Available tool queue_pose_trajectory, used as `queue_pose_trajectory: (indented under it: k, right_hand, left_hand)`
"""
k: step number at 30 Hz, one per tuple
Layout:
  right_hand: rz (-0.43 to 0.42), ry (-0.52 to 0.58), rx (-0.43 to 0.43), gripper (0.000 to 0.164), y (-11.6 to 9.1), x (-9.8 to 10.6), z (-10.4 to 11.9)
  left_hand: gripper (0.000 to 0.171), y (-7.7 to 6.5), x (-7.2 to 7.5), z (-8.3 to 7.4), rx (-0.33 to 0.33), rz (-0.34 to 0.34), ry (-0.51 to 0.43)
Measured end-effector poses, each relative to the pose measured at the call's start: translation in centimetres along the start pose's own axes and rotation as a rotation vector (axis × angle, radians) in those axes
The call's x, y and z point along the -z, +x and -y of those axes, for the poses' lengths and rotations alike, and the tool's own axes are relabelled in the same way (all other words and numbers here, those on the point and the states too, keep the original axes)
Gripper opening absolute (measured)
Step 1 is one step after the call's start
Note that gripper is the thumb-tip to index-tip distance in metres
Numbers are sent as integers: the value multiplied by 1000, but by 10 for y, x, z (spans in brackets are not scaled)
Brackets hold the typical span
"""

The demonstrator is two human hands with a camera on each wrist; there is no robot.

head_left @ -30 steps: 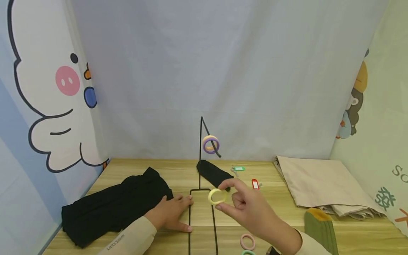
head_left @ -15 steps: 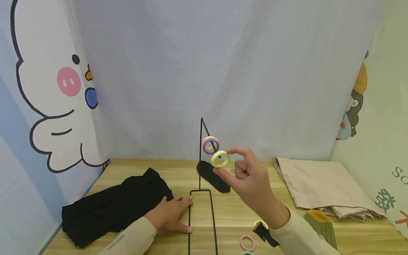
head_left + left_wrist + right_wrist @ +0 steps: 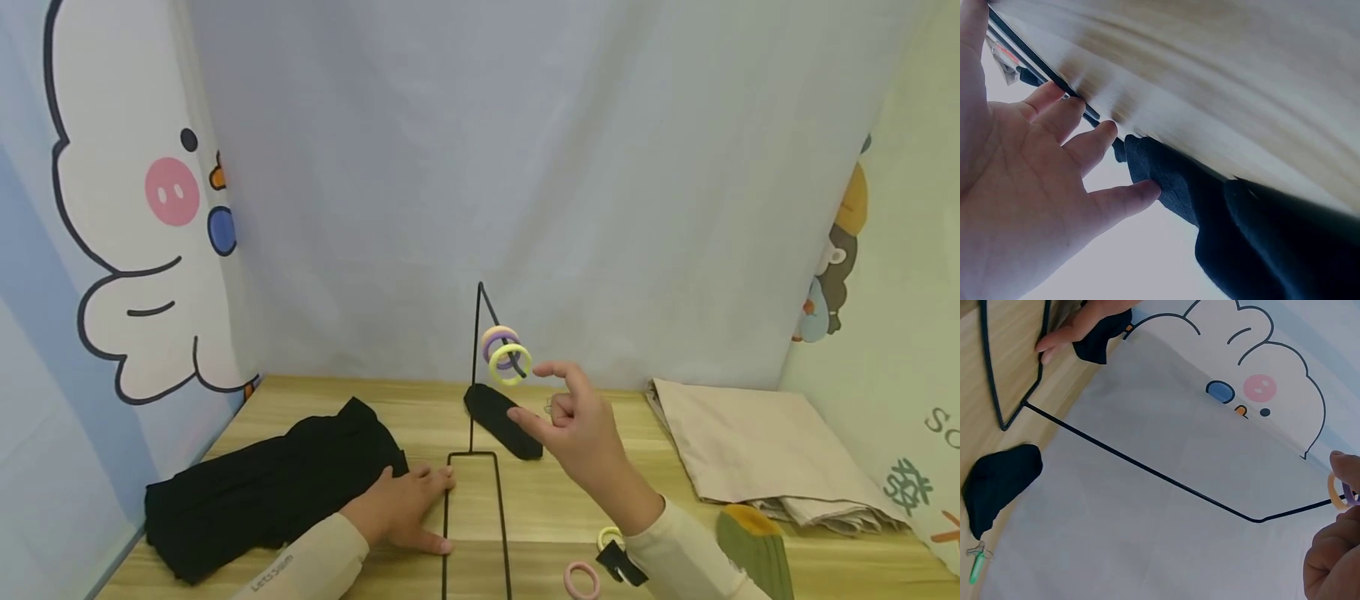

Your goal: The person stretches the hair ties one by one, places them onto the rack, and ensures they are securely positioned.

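Note:
A black wire stand (image 3: 476, 367) rises from the table, its bent top arm carrying several rings. A pale yellow ring (image 3: 510, 382) hangs nearest the arm's tip, in front of a purple ring (image 3: 487, 350) and a peach ring (image 3: 492, 331). My right hand (image 3: 585, 429) is just right of the yellow ring, thumb and index finger spread apart with nothing between them. My left hand (image 3: 408, 507) rests at the stand's rectangular base, fingertips and thumb on its left bar; in the left wrist view those fingers (image 3: 1072, 119) are spread along the dark bar.
Black folded cloth (image 3: 277, 483) lies left of my left hand. A black sock-like piece (image 3: 504, 423) lies behind the base. Nearer me are a pink ring (image 3: 569, 581) and another yellow ring (image 3: 602, 538). At right are a green sock (image 3: 753, 550) and beige cloth (image 3: 765, 442).
My right hand has carried the yellow ring up and forward to the stand's arm, then let go; the ring now hangs there. My left hand stays on the base.

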State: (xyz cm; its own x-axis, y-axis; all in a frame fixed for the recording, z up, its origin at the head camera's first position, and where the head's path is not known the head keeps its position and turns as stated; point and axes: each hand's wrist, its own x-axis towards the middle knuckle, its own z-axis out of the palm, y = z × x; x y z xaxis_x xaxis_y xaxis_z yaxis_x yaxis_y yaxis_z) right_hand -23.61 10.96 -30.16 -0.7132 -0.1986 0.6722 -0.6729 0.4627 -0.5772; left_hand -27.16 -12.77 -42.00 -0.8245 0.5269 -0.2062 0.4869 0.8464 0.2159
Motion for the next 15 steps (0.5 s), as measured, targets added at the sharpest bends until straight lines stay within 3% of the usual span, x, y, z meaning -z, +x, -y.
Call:
queue_pose_trajectory:
  k: [9,15]
  right_hand:
    - [89,23,-94,48,-27,6,-27]
    - [284,46,-236,40,-39,17,-47]
  left_hand:
    - [91,-2,0,1,-14,-25,34]
    - [91,-2,-2,0,-14,-28,18]
